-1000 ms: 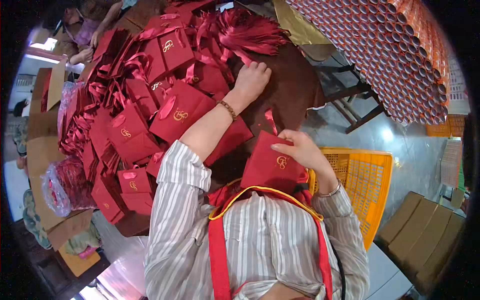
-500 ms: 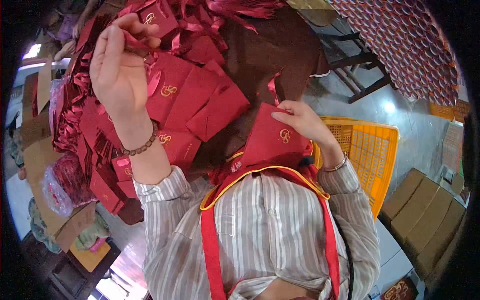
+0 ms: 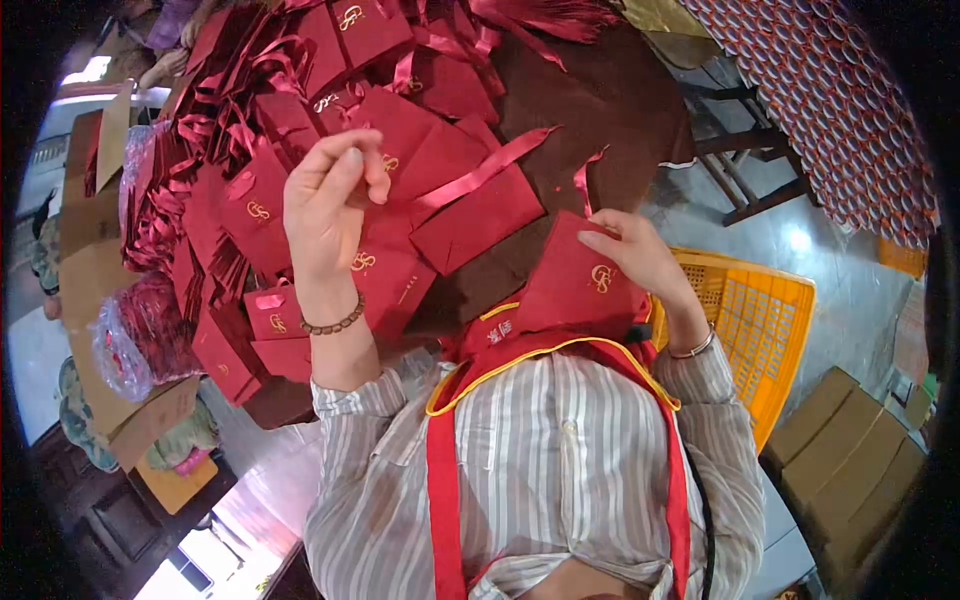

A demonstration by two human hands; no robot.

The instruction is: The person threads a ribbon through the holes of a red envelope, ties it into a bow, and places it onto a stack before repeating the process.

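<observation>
My right hand [image 3: 640, 252] grips the upper edge of a red gift bag [image 3: 570, 275] with a gold monogram, held flat against my apron [image 3: 475, 370]. A short ribbon [image 3: 583, 182] sticks up from that bag's top. My left hand [image 3: 330, 205] is raised over the pile of red gift bags [image 3: 400, 130], its fingers loosely curled and apart, with nothing seen in them. To the right of it, a long pink ribbon [image 3: 490, 170] lies slantwise across a bag [image 3: 480, 225] on the brown-covered table [image 3: 575, 85].
A yellow plastic crate [image 3: 775, 300] stands by my right arm. Cardboard boxes [image 3: 850, 450] are at the lower right, and a rack of many small round items [image 3: 830, 110] at the upper right. A wrapped red bundle [image 3: 150, 335] lies left. Another person's hand [image 3: 165, 68] shows at the upper left.
My left hand has come down and to the right, away from the far bags. A pink ribbon now lies across the near bag. My right hand keeps its hold on the gift bag.
</observation>
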